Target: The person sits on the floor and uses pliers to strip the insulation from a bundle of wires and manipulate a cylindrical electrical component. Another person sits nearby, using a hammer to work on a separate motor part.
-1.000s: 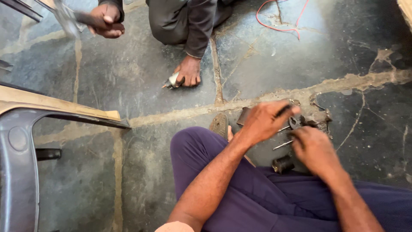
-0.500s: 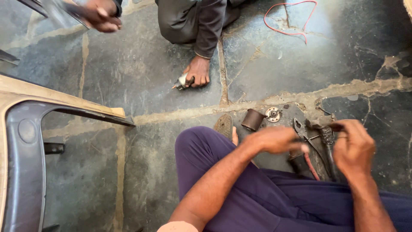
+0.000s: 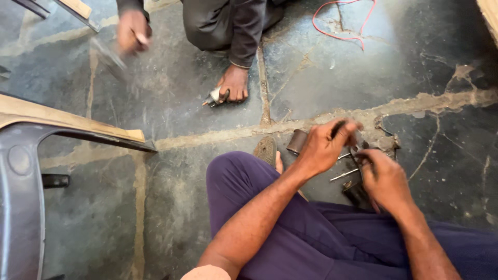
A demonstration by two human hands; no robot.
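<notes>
From the head camera, the person sits on a dark stone floor (image 3: 321,78) with pale filled cracks, legs in purple trousers (image 3: 290,228) stretched forward. The left hand (image 3: 324,148) is curled narrow around a thin dark tool handle (image 3: 338,127) that sticks up between its fingers; what the tool is cannot be told. The right hand (image 3: 385,179) lies just beside it, knuckles up and fingers bent down onto a cluster of small metal parts (image 3: 363,155) on the floor; whether it grips any of them cannot be told. Two thin metal rods (image 3: 342,175) lie on the floor between the two hands. A short dark cylinder (image 3: 297,141) lies near the left hand, and another dark cylindrical piece (image 3: 357,193) sits under the right hand's wrist side. Farther up, another person crouches in dark clothes, a bare foot (image 3: 234,83) resting beside a small metal fitting (image 3: 213,97), while that person's hand (image 3: 133,31) holds a blurred tool. A red wire (image 3: 340,21) loops at the top, and a grey moulded panel (image 3: 21,207) with a tan edge fills the left side.
</notes>
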